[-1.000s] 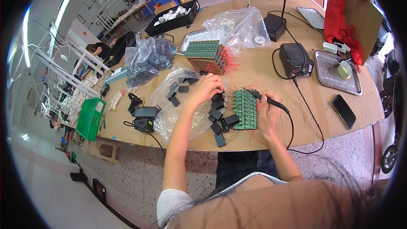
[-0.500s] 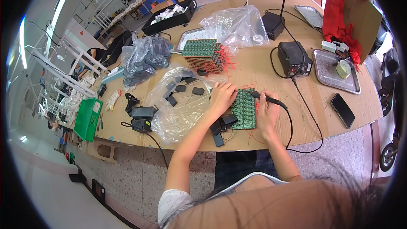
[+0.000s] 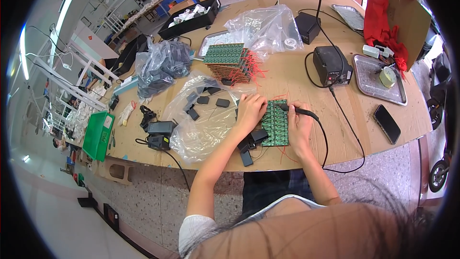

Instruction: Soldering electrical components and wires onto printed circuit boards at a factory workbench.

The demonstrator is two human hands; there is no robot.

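A green circuit board panel (image 3: 275, 123) lies flat on the wooden table (image 3: 306, 91) in front of me. My left hand (image 3: 250, 110) rests on the panel's left edge, fingers curled over a small black part; what it grips is hidden. My right hand (image 3: 299, 124) holds a black soldering iron (image 3: 298, 111) like a pen, tip at the panel's upper right. Its cable runs back to the black soldering station (image 3: 331, 66). Small black parts (image 3: 249, 145) lie below my left hand.
A stack of green boards with red wires (image 3: 230, 61) stands behind. Clear plastic bags (image 3: 201, 120) with black parts lie left, a black adapter (image 3: 160, 128) beyond. A metal tray (image 3: 378, 73), a phone (image 3: 386, 123), red cloth (image 3: 383, 14) and cardboard sit right.
My left hand came back from the loose black parts at upper left to the panel's left edge. The right hand with the iron stayed almost still.
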